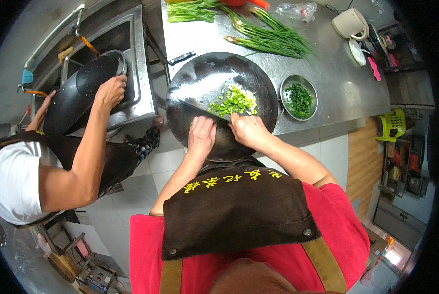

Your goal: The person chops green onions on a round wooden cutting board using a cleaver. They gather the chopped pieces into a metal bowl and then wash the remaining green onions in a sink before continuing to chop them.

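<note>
A large round dark chopping board (190, 84) lies at the edge of the steel counter. On it is a heap of chopped green and white scallion (238, 101). My right hand (249, 128) grips the handle end of a dark-bladed knife (201, 110), whose blade points left, just on the near side of the heap. My left hand (202, 134) rests with its fingertips at the near edge of the blade; whether it presses on the blade or only touches it, I cannot tell. A steel bowl (283, 106) of finely chopped dark greens (299, 98) stands right of the board.
Whole scallions (271, 38) and leafy greens (192, 11) lie at the counter's far side. A black-handled knife (182, 58) lies behind the board. A beige mug (346, 24) stands far right. At left, a co-worker holds a black wok (72, 95) over a steel sink (140, 92).
</note>
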The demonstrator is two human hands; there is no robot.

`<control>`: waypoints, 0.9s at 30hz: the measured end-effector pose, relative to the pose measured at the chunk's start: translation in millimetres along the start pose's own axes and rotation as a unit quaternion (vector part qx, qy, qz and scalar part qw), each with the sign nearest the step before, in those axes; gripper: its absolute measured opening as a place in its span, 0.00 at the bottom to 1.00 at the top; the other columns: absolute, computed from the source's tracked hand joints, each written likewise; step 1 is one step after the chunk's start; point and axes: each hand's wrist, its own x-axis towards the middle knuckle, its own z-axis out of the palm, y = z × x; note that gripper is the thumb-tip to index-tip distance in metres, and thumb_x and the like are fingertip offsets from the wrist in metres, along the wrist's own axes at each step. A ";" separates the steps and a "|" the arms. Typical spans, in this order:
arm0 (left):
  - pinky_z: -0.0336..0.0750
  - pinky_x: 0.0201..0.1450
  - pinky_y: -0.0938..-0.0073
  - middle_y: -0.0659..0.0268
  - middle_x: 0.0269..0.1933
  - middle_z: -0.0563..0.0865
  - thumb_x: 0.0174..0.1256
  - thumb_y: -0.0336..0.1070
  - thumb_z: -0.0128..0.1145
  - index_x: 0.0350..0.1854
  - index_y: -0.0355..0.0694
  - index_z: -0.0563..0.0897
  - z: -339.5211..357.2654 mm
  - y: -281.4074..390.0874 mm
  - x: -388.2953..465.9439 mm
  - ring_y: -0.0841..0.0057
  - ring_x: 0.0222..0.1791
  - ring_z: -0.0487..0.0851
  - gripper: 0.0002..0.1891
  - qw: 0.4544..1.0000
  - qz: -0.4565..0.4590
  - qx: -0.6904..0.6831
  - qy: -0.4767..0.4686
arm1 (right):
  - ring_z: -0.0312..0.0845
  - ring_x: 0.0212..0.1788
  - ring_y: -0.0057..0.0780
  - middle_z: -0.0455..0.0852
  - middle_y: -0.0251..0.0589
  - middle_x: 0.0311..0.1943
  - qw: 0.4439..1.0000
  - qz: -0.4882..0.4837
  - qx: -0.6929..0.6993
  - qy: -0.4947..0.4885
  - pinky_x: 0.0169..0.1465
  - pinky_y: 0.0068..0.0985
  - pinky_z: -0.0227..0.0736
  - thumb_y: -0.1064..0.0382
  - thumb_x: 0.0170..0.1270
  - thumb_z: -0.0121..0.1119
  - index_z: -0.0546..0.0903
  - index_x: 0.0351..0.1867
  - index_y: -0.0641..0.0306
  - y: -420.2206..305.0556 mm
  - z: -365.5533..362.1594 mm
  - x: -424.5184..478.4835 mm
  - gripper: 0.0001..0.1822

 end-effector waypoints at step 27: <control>0.76 0.45 0.61 0.57 0.38 0.80 0.53 0.24 0.64 0.34 0.38 0.81 7.0 -1.5 7.8 0.56 0.41 0.79 0.08 0.999 -0.017 0.037 0.002 | 0.83 0.31 0.59 0.83 0.59 0.23 0.999 -0.004 0.021 0.027 0.35 0.50 0.77 0.60 0.66 0.57 0.75 0.33 0.68 8.2 0.1 -6.0 0.12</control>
